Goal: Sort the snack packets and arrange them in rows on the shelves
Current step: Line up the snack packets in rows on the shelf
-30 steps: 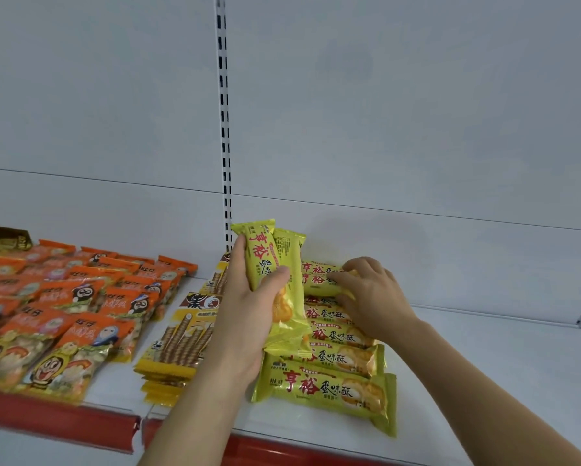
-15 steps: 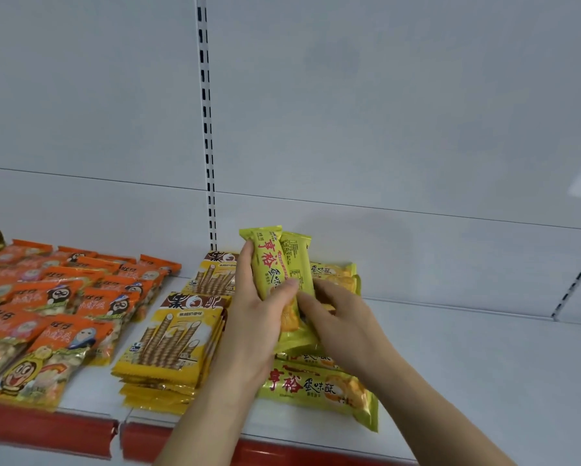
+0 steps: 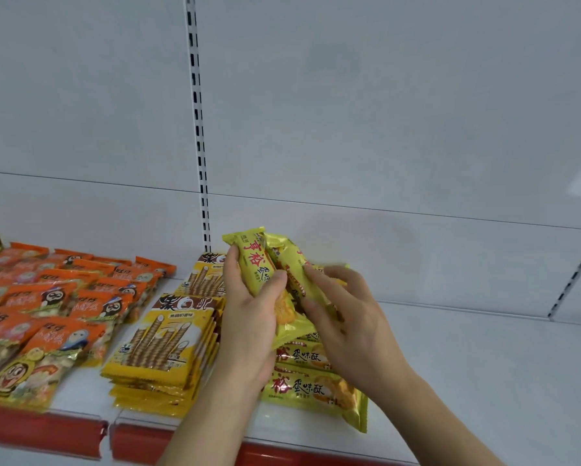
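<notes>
My left hand (image 3: 252, 317) grips a bunch of long yellow-green snack packets (image 3: 257, 260), held upright above the shelf. My right hand (image 3: 346, 317) pinches one packet of that bunch (image 3: 294, 264) from the right side, fingers curled on it. Below both hands a row of the same yellow-green packets (image 3: 312, 391) lies flat on the white shelf (image 3: 484, 381), partly hidden by my hands. Left of them stand stacks of yellow wafer-roll packets (image 3: 161, 344), and rows of orange packets (image 3: 47, 307) fill the far left.
A red price rail (image 3: 40, 432) runs along the shelf's front edge. A slotted upright (image 3: 198, 129) splits the white back panel, and another slotted upright (image 3: 575, 277) shows at the far right. Bare shelf surface lies right of the yellow-green row.
My right hand left the packet row at the back and came to the bunch in my left hand, now pinching one of its packets. The view shifted right.
</notes>
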Motion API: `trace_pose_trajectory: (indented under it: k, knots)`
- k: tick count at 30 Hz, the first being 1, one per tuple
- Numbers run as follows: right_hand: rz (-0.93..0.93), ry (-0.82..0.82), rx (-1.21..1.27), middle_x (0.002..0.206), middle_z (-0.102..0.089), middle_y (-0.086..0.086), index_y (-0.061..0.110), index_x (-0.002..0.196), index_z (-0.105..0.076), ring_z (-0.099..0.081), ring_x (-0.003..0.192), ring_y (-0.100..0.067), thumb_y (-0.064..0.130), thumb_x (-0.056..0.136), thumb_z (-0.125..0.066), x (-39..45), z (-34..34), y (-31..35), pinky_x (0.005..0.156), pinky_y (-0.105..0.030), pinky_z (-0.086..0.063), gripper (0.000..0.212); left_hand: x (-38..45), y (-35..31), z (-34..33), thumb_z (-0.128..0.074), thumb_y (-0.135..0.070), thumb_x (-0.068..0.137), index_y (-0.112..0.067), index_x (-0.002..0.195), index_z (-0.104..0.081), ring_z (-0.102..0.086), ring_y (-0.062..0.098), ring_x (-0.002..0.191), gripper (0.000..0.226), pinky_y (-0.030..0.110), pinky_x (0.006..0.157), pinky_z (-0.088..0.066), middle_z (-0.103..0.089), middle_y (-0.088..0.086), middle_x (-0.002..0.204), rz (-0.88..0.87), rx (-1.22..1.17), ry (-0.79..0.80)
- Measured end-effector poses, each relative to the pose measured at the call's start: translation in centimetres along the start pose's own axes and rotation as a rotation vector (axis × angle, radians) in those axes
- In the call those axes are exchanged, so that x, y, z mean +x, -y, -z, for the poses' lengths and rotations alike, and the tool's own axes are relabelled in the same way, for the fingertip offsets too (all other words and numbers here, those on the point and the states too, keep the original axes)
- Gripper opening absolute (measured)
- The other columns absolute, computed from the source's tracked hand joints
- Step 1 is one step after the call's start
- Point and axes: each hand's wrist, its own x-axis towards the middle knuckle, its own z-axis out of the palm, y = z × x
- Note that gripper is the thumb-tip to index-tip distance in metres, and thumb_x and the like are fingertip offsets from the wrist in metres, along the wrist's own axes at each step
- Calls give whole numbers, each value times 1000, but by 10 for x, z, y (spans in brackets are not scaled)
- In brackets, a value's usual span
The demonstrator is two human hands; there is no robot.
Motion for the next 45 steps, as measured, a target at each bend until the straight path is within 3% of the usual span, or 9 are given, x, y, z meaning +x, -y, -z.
trace_pose_trajectory:
  k: [4,9,15,20,26,31,37,41,45]
  knots:
    - [-254,39,93,97,-67,25,40,140,-50,-62,88,8,45,92,-68,-3,6,1,70,-5,-45,51,-4,3,-5,-65,-5,98,-49,151,-37,-68,23,121,75,57,105,-51,-67,0,137,-22,26,4]
    - [-192,-1,-17,102,-63,29,39,129,-62,-60,95,6,32,87,-74,1,19,-7,76,-7,-45,44,-3,0,-1,-66,-6,97,-49,153,-35,-69,25,119,77,60,102,-53,-68,-1,134,-21,60,-38]
    - [-63,-56,-284,117,-69,6,19,128,-65,-61,104,-23,16,86,-76,17,32,-42,86,-32,-47,43,-7,-11,16,-61,-4,100,-37,153,-40,-75,25,82,66,45,72,-60,-78,1,94,-31,99,-73]
    - [159,151,-447,117,-70,4,20,123,-70,-59,111,-30,18,77,-80,28,1,-53,91,-48,-53,47,-11,-12,22,-57,-14,104,-39,152,-43,-76,25,80,56,41,63,-57,-75,2,113,-19,123,-103]
    - [96,272,-534,133,-56,-2,30,132,-65,-44,131,-30,33,86,-71,35,-14,-53,105,-49,-43,46,-16,-11,24,-45,-20,109,-47,145,-47,-78,30,82,44,45,74,-58,-79,-2,107,44,93,-100]
    - [88,276,-562,139,-51,-4,32,138,-59,-42,134,-30,37,90,-66,33,-17,-48,107,-48,-40,48,-21,-9,23,-46,-16,109,-46,138,-51,-76,35,81,42,44,61,-62,-76,15,110,98,7,-54]
    - [-2,74,-312,127,-63,0,20,129,-65,-55,120,-24,35,98,-55,17,-3,-32,99,-41,-49,36,-21,-2,21,-51,-9,107,-41,142,-43,-73,34,107,49,61,93,-57,-71,9,126,70,-34,-81]
    - [-181,133,84,106,-68,20,32,125,-65,-63,100,4,47,92,-61,3,10,8,86,-21,-53,36,-22,4,12,-55,-7,105,-45,145,-34,-69,24,117,59,57,104,-52,-69,-1,131,23,38,-92]
    - [-99,103,-36,107,-66,20,37,127,-62,-61,91,3,48,88,-66,-7,7,24,77,-12,-49,41,-23,10,-1,-55,-3,104,-44,153,-25,-70,12,116,71,44,100,-54,-73,-11,125,16,41,-46]
